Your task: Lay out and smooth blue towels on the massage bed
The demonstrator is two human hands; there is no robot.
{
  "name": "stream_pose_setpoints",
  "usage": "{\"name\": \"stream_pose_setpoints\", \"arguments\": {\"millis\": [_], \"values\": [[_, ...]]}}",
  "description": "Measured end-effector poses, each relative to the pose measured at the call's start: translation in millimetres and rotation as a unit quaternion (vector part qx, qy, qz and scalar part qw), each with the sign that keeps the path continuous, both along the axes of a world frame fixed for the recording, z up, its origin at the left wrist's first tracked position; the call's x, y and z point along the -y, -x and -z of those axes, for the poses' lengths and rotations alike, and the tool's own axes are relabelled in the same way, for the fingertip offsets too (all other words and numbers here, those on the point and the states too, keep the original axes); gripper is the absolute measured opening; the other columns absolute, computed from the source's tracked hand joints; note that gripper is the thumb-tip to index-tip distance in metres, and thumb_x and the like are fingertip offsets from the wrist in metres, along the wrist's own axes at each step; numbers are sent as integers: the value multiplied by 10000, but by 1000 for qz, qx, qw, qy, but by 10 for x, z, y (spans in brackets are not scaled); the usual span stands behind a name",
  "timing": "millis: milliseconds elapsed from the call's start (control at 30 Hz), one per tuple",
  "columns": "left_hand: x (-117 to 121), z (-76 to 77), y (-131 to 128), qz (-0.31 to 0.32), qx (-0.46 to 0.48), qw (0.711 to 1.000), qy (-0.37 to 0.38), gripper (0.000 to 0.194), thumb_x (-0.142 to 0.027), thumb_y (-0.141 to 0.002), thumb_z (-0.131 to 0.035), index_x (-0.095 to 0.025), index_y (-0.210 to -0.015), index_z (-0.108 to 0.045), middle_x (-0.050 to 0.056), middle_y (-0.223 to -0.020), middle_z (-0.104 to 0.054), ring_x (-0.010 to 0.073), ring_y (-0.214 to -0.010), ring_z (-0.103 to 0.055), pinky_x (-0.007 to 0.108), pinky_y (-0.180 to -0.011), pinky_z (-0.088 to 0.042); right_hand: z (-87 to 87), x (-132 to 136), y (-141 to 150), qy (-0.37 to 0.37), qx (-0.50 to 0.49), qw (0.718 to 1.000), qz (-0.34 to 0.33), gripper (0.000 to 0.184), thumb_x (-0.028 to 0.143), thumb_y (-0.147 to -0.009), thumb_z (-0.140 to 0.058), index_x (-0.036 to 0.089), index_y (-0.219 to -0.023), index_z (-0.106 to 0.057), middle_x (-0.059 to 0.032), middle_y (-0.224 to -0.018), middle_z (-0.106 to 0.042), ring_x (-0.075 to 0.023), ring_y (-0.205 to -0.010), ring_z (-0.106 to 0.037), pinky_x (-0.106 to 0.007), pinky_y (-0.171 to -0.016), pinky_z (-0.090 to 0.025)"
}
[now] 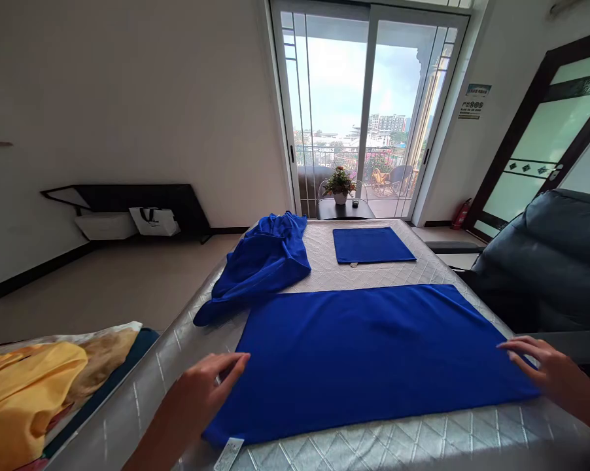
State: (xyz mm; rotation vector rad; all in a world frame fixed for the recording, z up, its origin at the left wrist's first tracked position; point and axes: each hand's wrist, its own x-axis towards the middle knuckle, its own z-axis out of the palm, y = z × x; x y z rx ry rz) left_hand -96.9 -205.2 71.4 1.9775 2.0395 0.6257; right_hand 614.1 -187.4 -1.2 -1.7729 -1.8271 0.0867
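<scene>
Your right forearm (582, 392) and left forearm (162, 438) ran out of frame. The white label (229, 454) on the blue cloth (368, 366) was cut off below. The wall notice (474, 101) was too small to read.

A long cloth (368, 360) lies on the mattress (324, 261) before a bunched cloth (258, 265) and small cloth (373, 245).

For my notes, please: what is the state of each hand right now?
Left hand: open, holding nothing, beside the blue cloth.
Right hand: open, holding nothing, at the cloth's edge.
</scene>
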Motion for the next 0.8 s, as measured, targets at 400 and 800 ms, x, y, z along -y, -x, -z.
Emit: {"name": "stream_pose_setpoints", "arguments": {"millis": [400, 800], "values": [[-1748, 556, 116, 66, -80, 994, -31, 613, -546, -1017, -332, -177, -1421, -610, 120, -1543, -538, 293, -1443, -464, 469, -1213, -361, 289, -1626, 866, 97, 111, 989, 27, 631, 522, -984, -308, 209, -1472, -556, -90, -1556, -517, -278, -1455, -439, -462, -1235, -307], [-1708, 509, 267, 43, -73, 996, -10, 683, -643, -987, -397, -214, -1504, -521, 108, -1623, -442, 322, -1479, -426, 497, -1218, -353, 429, -1612, 686, 155, 135, 976, 69, 739, 659, -991, -188, 282, -1592, -396, -49, -1673, -341, -285, -1551, -262, -472, -1272, -204]]}}
